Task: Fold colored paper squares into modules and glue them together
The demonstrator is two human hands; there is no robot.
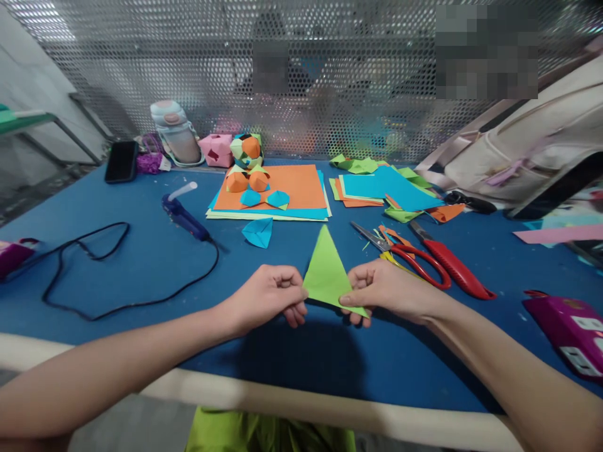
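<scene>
The white bag (527, 138) runs off the right edge; the pink thing (13, 257) is cut off at the left; people behind the holey metal screen (188, 69) look fuzzy (blocky squares hide some bits); both arms leave the picture.

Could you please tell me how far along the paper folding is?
The pink folded cube, multicoloured ball and small orange folded pieces look finished. The left hand and right hand hold a green paper triangle, apparently mid-fold. The flat orange sheet beyond looks unfolded; how many pieces remain, I cannot tell.
</scene>
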